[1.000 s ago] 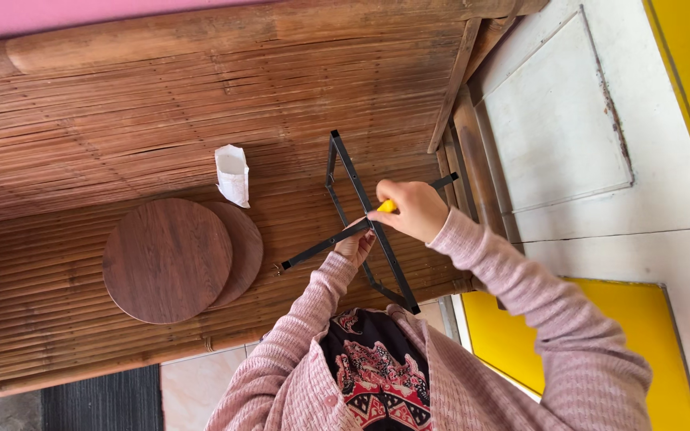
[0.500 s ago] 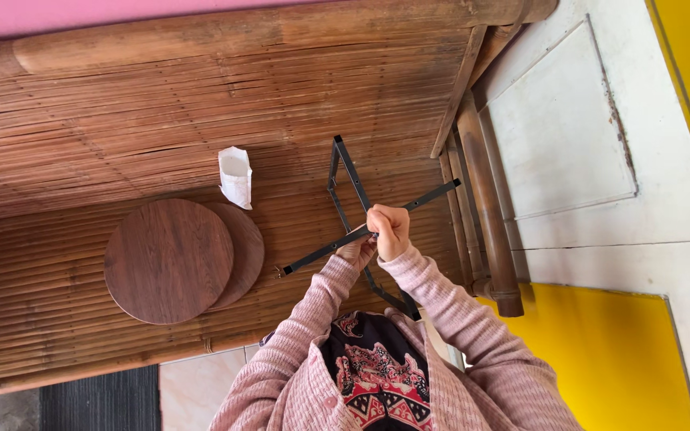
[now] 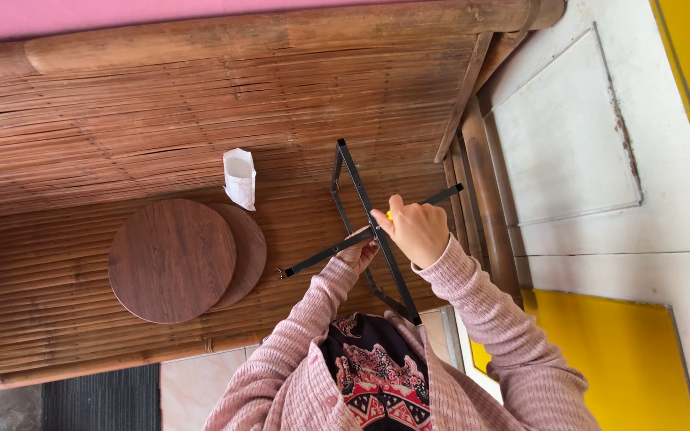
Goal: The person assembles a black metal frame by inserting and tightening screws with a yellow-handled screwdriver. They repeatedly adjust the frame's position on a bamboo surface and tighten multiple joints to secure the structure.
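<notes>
A black metal frame (image 3: pixel 354 186) made of crossed bars lies on a bamboo slat bench (image 3: pixel 121 120). My right hand (image 3: pixel 415 231) is closed around a tool with a yellow handle (image 3: pixel 390 215), held against the spot where the bars cross. My left hand (image 3: pixel 358 254) grips the frame from below at that same crossing, partly hidden behind the bars. Both arms wear pink knitted sleeves.
Two round dark wooden discs (image 3: pixel 173 259) lie overlapped on the bench to the left of the frame. A small white paper packet (image 3: pixel 239 176) sits just above them. White floor tiles (image 3: pixel 569 144) and yellow tiles (image 3: pixel 600 351) lie to the right of the bench edge.
My right hand came back from the right end of the frame to the bar crossing. It now sits there a little further right, its sleeve more spread.
</notes>
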